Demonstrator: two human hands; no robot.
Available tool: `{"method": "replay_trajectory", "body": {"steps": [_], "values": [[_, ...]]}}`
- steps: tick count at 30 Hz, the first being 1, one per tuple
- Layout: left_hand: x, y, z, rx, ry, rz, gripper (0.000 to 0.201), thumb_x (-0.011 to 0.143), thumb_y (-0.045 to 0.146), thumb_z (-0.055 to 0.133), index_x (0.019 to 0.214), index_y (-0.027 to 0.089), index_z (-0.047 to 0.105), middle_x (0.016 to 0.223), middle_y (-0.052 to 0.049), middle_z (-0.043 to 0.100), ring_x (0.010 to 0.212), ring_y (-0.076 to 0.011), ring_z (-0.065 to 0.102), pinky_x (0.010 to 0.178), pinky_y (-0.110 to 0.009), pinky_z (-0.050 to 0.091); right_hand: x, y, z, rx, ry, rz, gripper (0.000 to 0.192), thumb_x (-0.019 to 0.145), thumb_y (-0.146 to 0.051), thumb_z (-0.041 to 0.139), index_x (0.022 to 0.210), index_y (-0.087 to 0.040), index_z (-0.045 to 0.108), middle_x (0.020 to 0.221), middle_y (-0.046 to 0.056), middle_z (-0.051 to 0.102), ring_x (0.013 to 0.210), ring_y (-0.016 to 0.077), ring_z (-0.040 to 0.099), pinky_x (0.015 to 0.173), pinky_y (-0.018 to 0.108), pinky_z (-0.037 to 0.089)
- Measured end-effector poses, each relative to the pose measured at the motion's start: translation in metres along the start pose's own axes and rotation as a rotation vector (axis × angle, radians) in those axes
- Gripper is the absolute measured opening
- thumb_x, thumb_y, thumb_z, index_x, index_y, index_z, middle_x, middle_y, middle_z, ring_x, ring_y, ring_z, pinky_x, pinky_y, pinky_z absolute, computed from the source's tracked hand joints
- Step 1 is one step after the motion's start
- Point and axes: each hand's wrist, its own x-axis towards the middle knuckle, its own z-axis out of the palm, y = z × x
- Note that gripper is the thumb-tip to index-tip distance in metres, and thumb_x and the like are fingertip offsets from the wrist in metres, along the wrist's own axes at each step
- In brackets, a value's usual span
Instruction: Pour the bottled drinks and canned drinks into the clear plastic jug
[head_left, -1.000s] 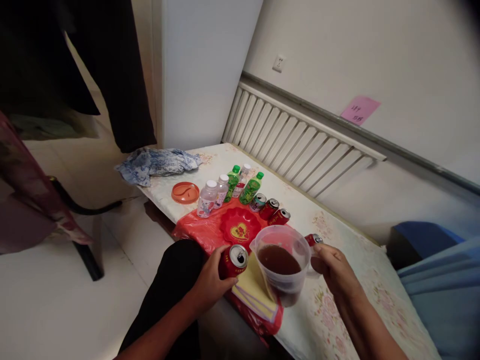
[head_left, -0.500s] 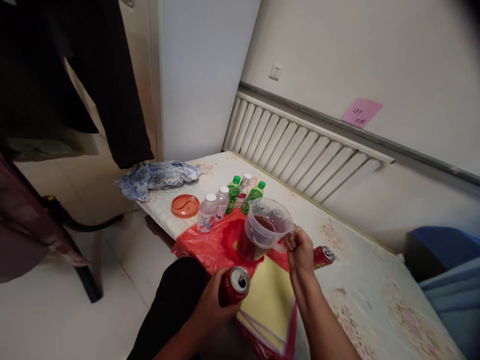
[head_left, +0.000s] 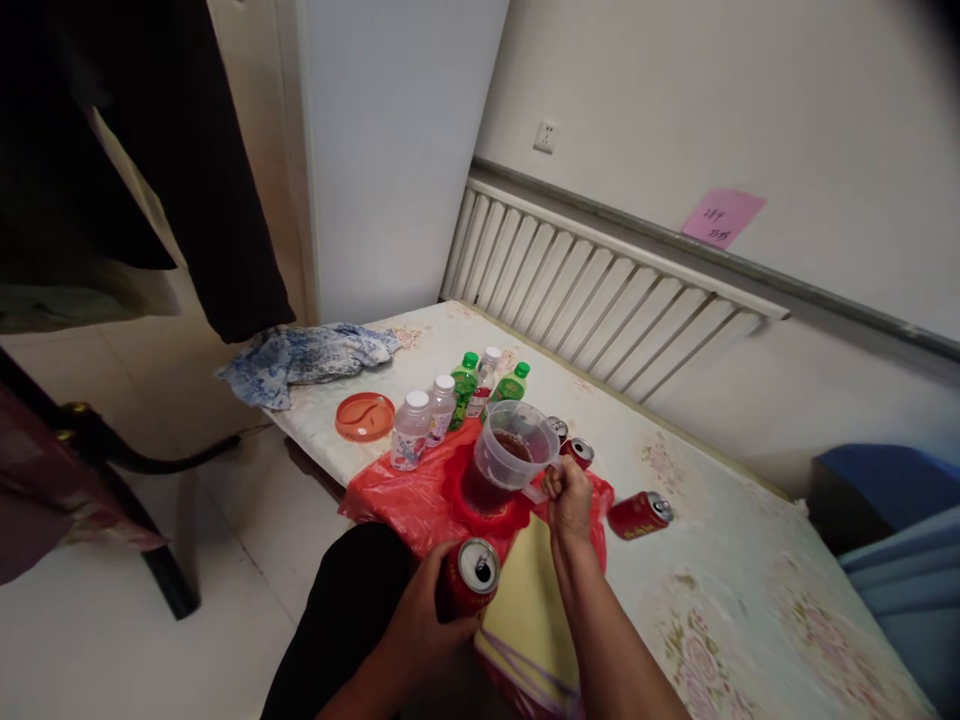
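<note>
Jug [head_left: 513, 455] handling comes first in the head view: a clear plastic jug about a third full of dark liquid, standing on or just above a red tray [head_left: 487, 500] that lies on a red bag [head_left: 409, 495] at the near edge of the counter [head_left: 720, 580]. The right hand [head_left: 570, 497] is clenched round its handle on the side facing the person, which is the sound place to take it; thin plastic like this probably flexes if squeezed at the wall, and the open top lets the liquid slosh, so it should be kept level. With that much liquid it looks moderately weighty on the handle. The left hand [head_left: 427, 625] grasps an opened red can [head_left: 469, 577] round its body, off the counter's near edge above the lap; thin, smooth metal likely dents under pressure and spills if tilted. Yellow sheets [head_left: 529, 610] lie between the arms. Behind the jug stand small bottles [head_left: 442, 410] and two more cans [head_left: 570, 443]; another can [head_left: 639, 514] lies on its side to the right, and an orange lid [head_left: 365, 415] and a cloth [head_left: 307, 352] sit further left.
</note>
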Motion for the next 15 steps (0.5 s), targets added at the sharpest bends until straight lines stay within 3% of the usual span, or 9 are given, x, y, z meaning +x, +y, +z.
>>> {"method": "replay_trajectory", "body": {"steps": [3,6,10,12,15], "values": [[0.002,0.002,0.002,-0.004,0.002,-0.003,0.069,0.058,0.014,0.073,0.124,0.02,0.052,0.128,-0.01,0.062,0.12,-0.031,0.056,0.108,-0.048,0.04,-0.002,-0.004,-0.008,-0.096,0.008,-0.013,0.037,0.082,-0.051,0.052,0.059,-0.022,0.045,0.049,-0.007,0.045,0.046,0.0103,0.042,0.049,0.024,0.037],[0.001,0.006,0.005,-0.013,0.001,-0.001,0.069,0.059,0.013,0.072,0.125,0.019,0.051,0.128,-0.011,0.062,0.121,-0.0302,0.056,0.108,-0.046,0.04,-0.013,-0.009,-0.027,-0.178,0.067,-0.03,0.037,0.081,-0.056,0.055,0.081,-0.02,0.062,0.072,0.0,0.066,0.067,0.0164,0.059,0.063,0.028,0.046],[-0.001,0.008,0.009,-0.02,-0.018,0.032,0.07,0.058,0.012,0.07,0.125,0.02,0.051,0.126,-0.01,0.062,0.119,-0.0299,0.057,0.106,-0.046,0.041,-0.054,-0.009,-0.057,-0.274,0.142,0.012,0.041,0.076,-0.052,0.065,0.1,-0.019,0.065,0.085,0.004,0.071,0.079,0.0208,0.066,0.072,0.032,0.051],[-0.002,0.009,0.013,-0.009,-0.029,0.04,0.07,0.058,0.012,0.07,0.125,0.02,0.051,0.125,-0.01,0.063,0.119,-0.0302,0.057,0.106,-0.046,0.041,-0.084,-0.009,-0.064,-0.28,-0.002,0.103,0.041,0.072,-0.046,0.071,0.103,-0.018,0.064,0.08,0.004,0.072,0.075,0.0221,0.068,0.073,0.034,0.053],[-0.002,0.013,0.021,0.009,-0.053,0.032,0.071,0.059,0.012,0.069,0.126,0.019,0.05,0.127,-0.011,0.062,0.12,-0.0301,0.056,0.106,-0.046,0.04,-0.127,-0.015,-0.063,-0.167,-0.312,0.199,0.045,0.067,-0.033,0.079,0.108,-0.019,0.064,0.098,0.008,0.074,0.093,0.0262,0.07,0.085,0.039,0.054]]}}
